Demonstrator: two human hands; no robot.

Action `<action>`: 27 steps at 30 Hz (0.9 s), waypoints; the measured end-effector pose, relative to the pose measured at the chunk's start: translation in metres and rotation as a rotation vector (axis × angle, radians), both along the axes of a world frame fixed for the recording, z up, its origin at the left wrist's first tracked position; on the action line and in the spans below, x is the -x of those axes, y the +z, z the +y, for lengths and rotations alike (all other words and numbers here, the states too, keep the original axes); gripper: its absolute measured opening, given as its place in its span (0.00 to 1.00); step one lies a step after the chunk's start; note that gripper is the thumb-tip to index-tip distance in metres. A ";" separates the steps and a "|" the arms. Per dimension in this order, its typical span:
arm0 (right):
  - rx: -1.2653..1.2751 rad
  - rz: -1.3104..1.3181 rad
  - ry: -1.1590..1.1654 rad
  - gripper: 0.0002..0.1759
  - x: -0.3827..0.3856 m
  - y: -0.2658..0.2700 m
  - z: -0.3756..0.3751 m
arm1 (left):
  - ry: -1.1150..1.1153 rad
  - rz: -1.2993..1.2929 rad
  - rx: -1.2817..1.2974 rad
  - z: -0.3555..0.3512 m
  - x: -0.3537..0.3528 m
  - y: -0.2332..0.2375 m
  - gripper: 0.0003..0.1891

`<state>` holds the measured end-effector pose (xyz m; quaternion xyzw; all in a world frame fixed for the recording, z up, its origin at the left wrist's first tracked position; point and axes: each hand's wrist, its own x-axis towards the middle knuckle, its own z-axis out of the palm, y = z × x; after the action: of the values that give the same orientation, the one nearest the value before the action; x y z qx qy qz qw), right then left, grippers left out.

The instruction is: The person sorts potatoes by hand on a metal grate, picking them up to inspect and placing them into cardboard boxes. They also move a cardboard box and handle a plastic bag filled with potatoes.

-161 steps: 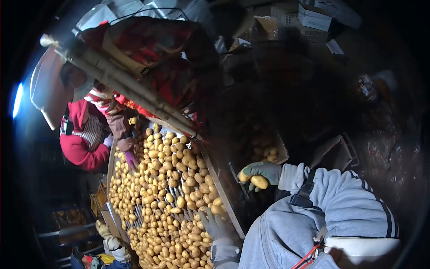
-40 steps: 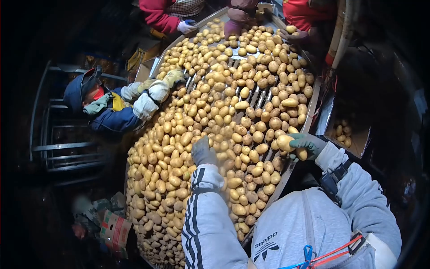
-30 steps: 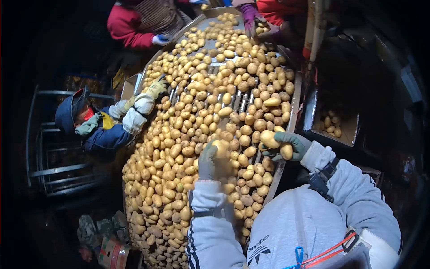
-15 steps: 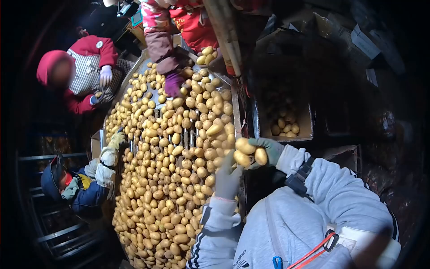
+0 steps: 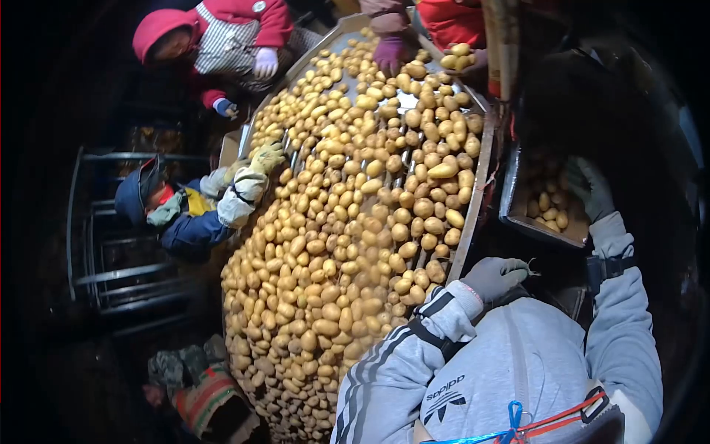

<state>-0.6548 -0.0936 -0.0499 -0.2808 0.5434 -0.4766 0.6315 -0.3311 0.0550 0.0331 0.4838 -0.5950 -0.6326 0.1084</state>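
Yellow potatoes cover the slatted sorting table. My left hand, in a grey glove, is beside the table's right edge, its fingers drawn together, with a thin pale strand at their tips that I cannot make out. Over the right side of a cardboard box is my right hand, gloved, its fingers extended and no potato visible in it. Inside the box, more potatoes lie just left of that hand.
Across the table a person in a blue cap reaches in with gloved hands. A person in a red hood stands at the upper left. At the top, a purple-gloved hand touches potatoes. A post rises at the table's upper right.
My right hand has moved from the table edge to the box, and the potatoes it held have left it. My left hand has drawn back from them. The view has shifted, showing the table further right.
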 end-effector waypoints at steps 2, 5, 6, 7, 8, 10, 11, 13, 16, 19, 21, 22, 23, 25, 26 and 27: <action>-0.078 -0.088 0.113 0.24 -0.024 0.007 0.001 | 0.111 -0.045 0.000 0.009 -0.015 0.004 0.20; -0.111 -0.184 0.307 0.21 -0.090 0.023 0.006 | 0.457 -0.063 0.016 0.044 -0.061 0.000 0.21; -0.100 -0.211 0.359 0.19 -0.111 0.014 0.008 | 0.660 0.068 0.040 0.069 -0.080 -0.030 0.23; -0.136 -0.302 0.436 0.18 -0.130 0.013 0.011 | 0.674 -0.130 0.338 0.081 -0.103 -0.014 0.23; -0.168 -0.390 0.507 0.18 -0.149 0.018 0.013 | 0.791 -0.214 0.205 0.090 -0.122 0.014 0.23; -0.225 -0.259 0.495 0.17 -0.187 0.034 0.028 | 0.996 -0.387 0.352 0.136 -0.174 -0.010 0.22; -0.248 -0.219 0.552 0.17 -0.203 0.045 0.033 | 1.012 -0.578 0.384 0.149 -0.194 0.002 0.19; -0.252 -0.150 0.643 0.17 -0.236 0.059 0.041 | 1.012 -0.785 0.607 0.178 -0.234 -0.004 0.18; 0.013 -0.110 0.801 0.18 -0.293 0.033 0.058 | 0.916 -1.056 0.700 0.196 -0.261 -0.008 0.18; -0.080 0.039 1.058 0.21 -0.369 0.038 0.069 | 0.886 -0.810 0.543 0.184 -0.243 -0.022 0.21; 0.157 0.141 1.172 0.21 -0.421 0.017 0.076 | 0.860 -0.650 0.582 0.179 -0.222 -0.028 0.19; 0.138 0.263 1.300 0.22 -0.444 0.032 0.074 | 0.821 -0.604 0.664 0.179 -0.214 -0.027 0.18; 0.309 0.377 1.325 0.22 -0.467 0.022 0.074 | 0.840 -0.594 0.697 0.184 -0.208 -0.025 0.18; 0.411 0.560 1.368 0.27 -0.499 0.010 0.076 | 0.908 -0.552 0.625 0.204 -0.209 -0.019 0.17; 0.505 0.723 1.379 0.29 -0.514 0.001 0.079 | 0.942 -0.535 0.589 0.215 -0.211 -0.015 0.17; 0.490 0.815 1.427 0.30 -0.525 0.007 0.081 | 0.994 -0.575 0.546 0.226 -0.215 -0.006 0.17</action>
<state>-0.1301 -0.0125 -0.0430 -0.8334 0.3027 0.0690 0.4571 -0.1157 0.2814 0.0272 0.8077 -0.4446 -0.1770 0.3445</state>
